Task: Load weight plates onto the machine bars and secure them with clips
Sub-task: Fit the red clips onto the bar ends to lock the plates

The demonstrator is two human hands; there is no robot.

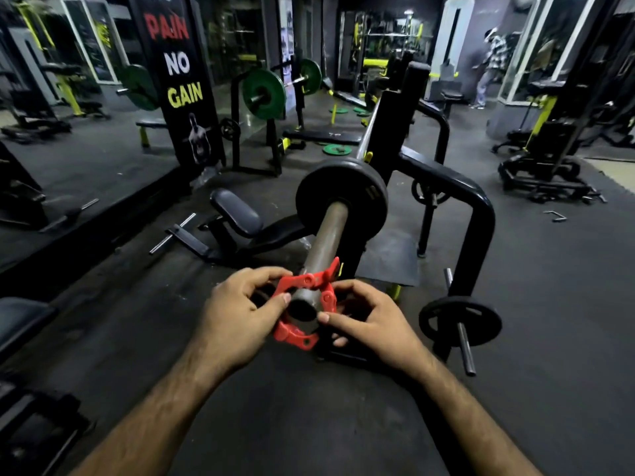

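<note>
A grey steel bar sleeve [324,235] points toward me, with a black weight plate [364,187] pushed on at its far end. A red plastic clip [302,309] rings the sleeve's near tip, its lever flipped up at the top right. My left hand [237,314] pinches the clip's left side with thumb and fingers. My right hand [371,319] holds the clip's right side, thumb on its front. Another black plate [460,321] sits on a low storage peg of the black rack at the right.
The black bench-press frame [477,214] curves beside the bar on the right. A padded seat [237,213] lies low at the left. Green plates lie on the floor [336,149] farther back and hang on another barbell [264,94]. A person stands far off at the back right [491,63].
</note>
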